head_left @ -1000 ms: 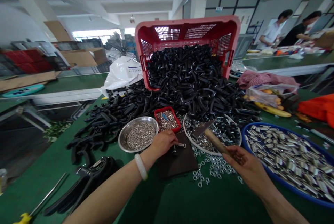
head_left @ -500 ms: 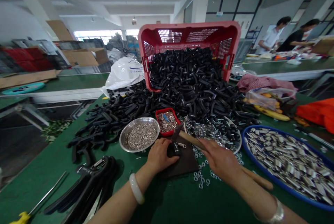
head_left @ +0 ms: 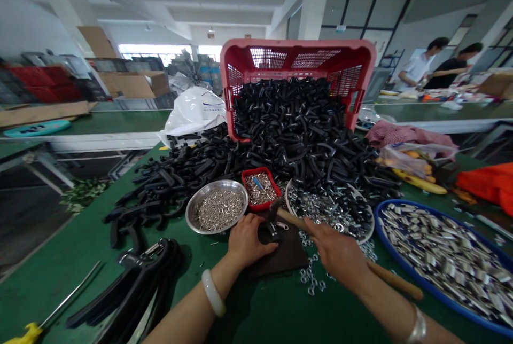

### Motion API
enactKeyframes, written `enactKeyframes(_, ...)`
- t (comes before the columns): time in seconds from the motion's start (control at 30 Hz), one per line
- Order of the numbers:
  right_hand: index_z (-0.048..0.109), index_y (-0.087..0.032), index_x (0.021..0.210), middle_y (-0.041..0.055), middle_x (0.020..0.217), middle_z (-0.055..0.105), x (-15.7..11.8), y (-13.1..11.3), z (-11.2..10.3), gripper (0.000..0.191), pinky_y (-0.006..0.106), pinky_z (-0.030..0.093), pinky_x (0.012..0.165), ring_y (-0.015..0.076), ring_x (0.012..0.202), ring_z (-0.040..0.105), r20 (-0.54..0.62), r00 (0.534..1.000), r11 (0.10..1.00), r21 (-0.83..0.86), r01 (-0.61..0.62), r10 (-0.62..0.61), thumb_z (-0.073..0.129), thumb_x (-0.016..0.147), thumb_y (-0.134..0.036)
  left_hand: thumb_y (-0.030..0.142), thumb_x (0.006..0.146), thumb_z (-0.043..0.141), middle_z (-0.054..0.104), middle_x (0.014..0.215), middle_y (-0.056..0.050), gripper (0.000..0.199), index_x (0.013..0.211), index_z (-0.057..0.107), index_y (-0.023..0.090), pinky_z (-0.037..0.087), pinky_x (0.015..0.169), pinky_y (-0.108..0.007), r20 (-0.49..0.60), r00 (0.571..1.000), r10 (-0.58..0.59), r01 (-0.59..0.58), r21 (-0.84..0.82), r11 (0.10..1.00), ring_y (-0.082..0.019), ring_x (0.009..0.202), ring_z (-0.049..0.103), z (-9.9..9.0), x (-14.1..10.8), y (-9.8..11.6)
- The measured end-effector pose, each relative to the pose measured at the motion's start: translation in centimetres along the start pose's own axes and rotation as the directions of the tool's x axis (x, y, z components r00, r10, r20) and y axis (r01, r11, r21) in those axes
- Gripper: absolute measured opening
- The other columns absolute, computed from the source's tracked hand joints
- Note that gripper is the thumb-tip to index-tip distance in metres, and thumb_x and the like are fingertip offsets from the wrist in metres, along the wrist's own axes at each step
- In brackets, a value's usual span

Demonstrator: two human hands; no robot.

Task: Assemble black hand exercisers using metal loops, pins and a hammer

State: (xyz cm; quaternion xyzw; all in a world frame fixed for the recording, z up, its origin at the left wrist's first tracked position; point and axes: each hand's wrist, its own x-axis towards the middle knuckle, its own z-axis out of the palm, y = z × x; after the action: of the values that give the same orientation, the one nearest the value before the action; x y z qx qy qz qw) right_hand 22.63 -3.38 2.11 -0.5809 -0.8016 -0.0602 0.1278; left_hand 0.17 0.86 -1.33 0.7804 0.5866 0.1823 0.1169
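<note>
My right hand is wrapped around the wooden handle of a hammer. The hammer's dark head is just above a small black plastic part; whether they touch I cannot tell. My left hand grips that part against a dark flat plate, thumb along its near side, and partly hides it. A small metal spring lies beside the part. Behind my left hand are a steel bowl of small metal pieces and a red tray of pins.
A red basket spills black plastic parts across the table. To the right stand a white dish of hardware and a blue tray of metal pieces. Assembled black tools and a screwdriver lie left. Two people work behind.
The hammer head, blurred earlier, shows more clearly over the black part. Both hands keep their grips, with the left hand in nearly the same place. The whole view has shifted slightly.
</note>
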Motion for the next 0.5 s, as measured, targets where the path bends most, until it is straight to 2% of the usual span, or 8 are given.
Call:
enactKeyframes(0.1,0.048,-0.023,0.121,0.008,0.102,0.063,0.0,1.9,0.4,0.042,0.033,0.051,0.064,0.0211,0.08,0.063,-0.037,0.997,0.997,0.024,-0.067,0.068,0.037,0.081,-0.022,0.059,0.056,0.06,0.053,0.103,-0.006,0.061,0.103,0.052,0.021,0.038,0.084,-0.035,0.024,1.0,0.001,-0.002,0.007,1.0,-0.024,0.098,0.048,-0.2,0.1,0.1)
enactKeyframes(0.2,0.049,-0.019,0.12,0.0101,0.104,0.063,-0.1,3.6,-0.4,0.041,0.038,0.051,0.071,0.0228,0.085,0.062,-0.114,0.985,0.988,0.094,-0.119,0.129,0.036,0.082,-0.028,0.059,0.056,0.061,0.053,0.104,-0.006,0.061,0.103,0.051,0.022,0.038,0.084,-0.035,0.06,0.998,-0.023,0.021,0.023,1.0,-0.025,0.099,0.047,-0.4,0.2,0.4)
enactKeyframes(0.33,0.047,-0.014,0.122,0.0132,0.108,0.06,-0.3,2.7,-1.0,0.043,0.036,0.049,0.077,0.0226,0.092,0.06,-0.192,0.977,0.986,0.152,-0.067,0.096,0.035,0.084,-0.029,0.06,0.055,0.061,0.053,0.105,-0.006,0.062,0.103,0.052,0.022,0.037,0.085,-0.035,0.084,0.995,-0.053,0.051,0.023,0.998,-0.025,0.1,0.047,-0.5,0.4,0.5)
enactKeyframes(0.4,0.046,-0.015,0.123,0.0133,0.108,0.061,-0.1,1.3,-0.7,0.043,0.036,0.05,0.074,0.0234,0.091,0.06,-0.166,0.985,0.995,0.096,-0.036,0.052,0.034,0.083,-0.024,0.06,0.054,0.062,0.053,0.105,-0.006,0.062,0.103,0.052,0.021,0.037,0.085,-0.035,0.075,0.996,-0.053,0.052,0.015,0.999,-0.025,0.099,0.048,-0.5,0.4,0.5)
enactKeyframes(0.5,0.047,-0.018,0.123,0.0116,0.1,0.064,0.6,-0.3,-0.2,0.044,0.035,0.051,0.062,0.0231,0.079,0.063,-0.001,1.0,1.0,0.002,0.016,-0.016,0.035,0.081,-0.017,0.06,0.053,0.063,0.054,0.104,-0.006,0.063,0.101,0.052,0.021,0.038,0.084,-0.034,0.066,0.997,-0.05,0.05,0.006,0.999,-0.024,0.098,0.049,-0.5,0.5,0.4)
